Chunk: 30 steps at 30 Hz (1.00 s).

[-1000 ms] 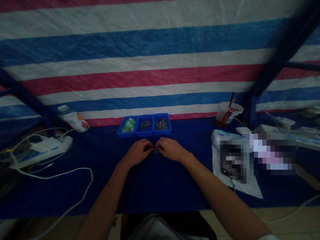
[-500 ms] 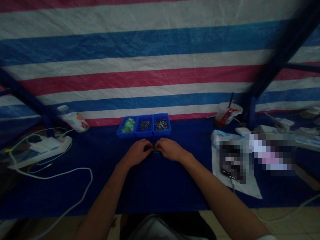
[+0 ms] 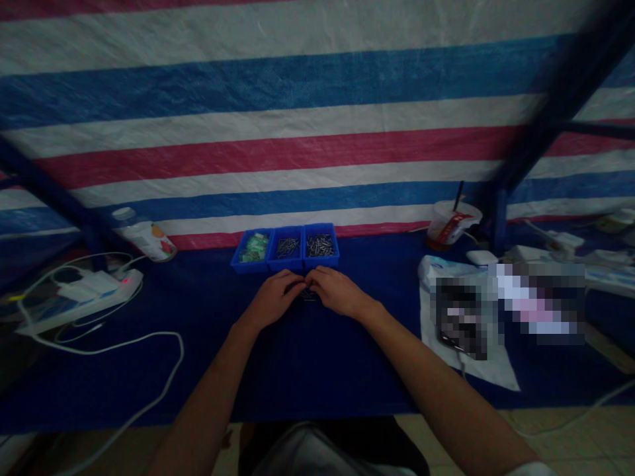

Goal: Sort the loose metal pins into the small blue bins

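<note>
My left hand [image 3: 278, 297] and my right hand [image 3: 338, 291] meet over the blue table, fingertips bent and pinched close together. Between and just below them lie some small, thin metal pieces [image 3: 309, 295], partly covered by my fingers and too dark to name surely. What the fingertips themselves pinch is hidden. Right behind my hands stand three joined blue bins: the left bin [image 3: 251, 268] holds small green-and-clear packets [image 3: 255, 247], the middle one thin metal screws or pins [image 3: 288, 248], the right one short, dark, screw-like metal pieces [image 3: 320, 245].
A labelled bottle [image 3: 149, 239] and a power strip [image 3: 126, 291] with white cables are at the left. To the right are a plastic cup [image 3: 449, 225] with a straw, a white bag [image 3: 489, 370] under a blurred-out object, and chargers. A striped tarp [image 3: 317, 79] hangs behind.
Both hands have shifted slightly away from me, toward the bins. Their fingertips have drawn closer together, and the left fingers now reach over the small metal pieces.
</note>
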### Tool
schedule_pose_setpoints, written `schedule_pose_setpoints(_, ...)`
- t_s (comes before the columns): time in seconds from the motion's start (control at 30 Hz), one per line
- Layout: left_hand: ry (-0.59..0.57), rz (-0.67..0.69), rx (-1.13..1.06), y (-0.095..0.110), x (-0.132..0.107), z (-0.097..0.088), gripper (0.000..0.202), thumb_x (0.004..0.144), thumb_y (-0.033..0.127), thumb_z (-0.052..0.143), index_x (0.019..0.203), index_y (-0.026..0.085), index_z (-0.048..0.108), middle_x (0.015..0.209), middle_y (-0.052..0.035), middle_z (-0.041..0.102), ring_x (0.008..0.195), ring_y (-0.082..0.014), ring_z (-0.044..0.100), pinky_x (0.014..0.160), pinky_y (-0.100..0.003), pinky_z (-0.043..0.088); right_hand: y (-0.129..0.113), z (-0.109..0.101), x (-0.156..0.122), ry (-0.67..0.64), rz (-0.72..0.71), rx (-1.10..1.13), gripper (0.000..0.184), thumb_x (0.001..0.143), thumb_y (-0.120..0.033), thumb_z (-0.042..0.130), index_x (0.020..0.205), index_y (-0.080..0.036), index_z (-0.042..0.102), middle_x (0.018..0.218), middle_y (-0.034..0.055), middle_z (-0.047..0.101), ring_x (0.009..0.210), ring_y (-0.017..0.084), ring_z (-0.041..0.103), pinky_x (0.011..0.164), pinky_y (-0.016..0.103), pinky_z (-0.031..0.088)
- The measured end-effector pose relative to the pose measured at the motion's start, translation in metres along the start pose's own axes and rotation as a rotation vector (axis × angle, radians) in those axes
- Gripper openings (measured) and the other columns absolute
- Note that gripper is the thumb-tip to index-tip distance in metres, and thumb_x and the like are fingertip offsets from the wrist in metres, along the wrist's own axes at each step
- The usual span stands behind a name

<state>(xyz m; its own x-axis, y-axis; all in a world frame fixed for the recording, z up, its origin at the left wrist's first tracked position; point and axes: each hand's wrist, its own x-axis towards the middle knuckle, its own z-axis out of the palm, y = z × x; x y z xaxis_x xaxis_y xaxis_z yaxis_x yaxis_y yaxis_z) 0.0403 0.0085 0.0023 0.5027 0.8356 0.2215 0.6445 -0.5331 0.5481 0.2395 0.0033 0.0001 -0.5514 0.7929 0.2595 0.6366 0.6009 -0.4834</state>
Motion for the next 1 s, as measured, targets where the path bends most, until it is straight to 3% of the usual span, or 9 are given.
schedule_pose_setpoints(0.33,0.103,-0.034,-0.141,0.003,0.001,-0.001,0.021,0.092,0.033,0.055,0.097,0.02,0.07,0.094,-0.0032,0.071,0.084,-0.0181,0.064,0.081,-0.032,0.048,-0.005,-0.006,0.004,0.156,-0.043,0.167,0.016,0.094,-0.013,0.051,0.105,-0.018,0.061,0.102,0.0055,0.064,0.094,0.016,0.058,0.086,0.03,0.044)
schedule_pose_setpoints(0.43,0.173,-0.083,-0.195,0.004,0.001,-0.002,0.019,0.089,0.033,0.058,0.094,0.019,0.07,0.091,-0.0029,0.072,0.082,-0.0183,0.064,0.077,-0.031,0.048,-0.006,-0.008,0.005,0.217,0.036,0.208,0.01,0.093,-0.023,0.057,0.097,-0.017,0.064,0.093,0.0039,0.065,0.084,0.014,0.058,0.078,0.027,0.042)
schedule_pose_setpoints(0.6,0.242,-0.103,-0.23,0.002,0.0,-0.002,0.019,0.084,0.035,0.064,0.091,0.019,0.072,0.085,-0.0024,0.072,0.076,-0.0177,0.063,0.07,-0.03,0.047,-0.01,-0.006,0.008,0.161,0.18,0.331,0.031,0.096,-0.034,0.051,0.073,-0.016,0.063,0.065,-0.0026,0.056,0.061,0.011,0.048,0.061,0.025,0.034)
schedule_pose_setpoints(0.87,0.426,-0.11,-0.307,0.006,-0.001,-0.007,0.029,0.085,0.04,0.061,0.104,0.019,0.069,0.087,-0.0031,0.07,0.075,-0.0163,0.061,0.068,-0.028,0.047,-0.011,-0.006,0.013,0.208,0.243,0.745,0.01,0.089,-0.026,0.056,0.085,-0.018,0.059,0.073,-0.0021,0.058,0.064,0.011,0.052,0.06,0.024,0.04)
schedule_pose_setpoints(1.0,0.556,-0.18,-0.339,0.004,0.0,-0.008,0.029,0.088,0.042,0.056,0.098,0.018,0.069,0.084,-0.0037,0.07,0.077,-0.0177,0.064,0.069,-0.028,0.049,-0.009,-0.006,0.015,0.154,0.381,0.828,0.019,0.088,-0.029,0.058,0.073,-0.017,0.058,0.065,-0.0032,0.054,0.059,0.01,0.049,0.057,0.024,0.038)
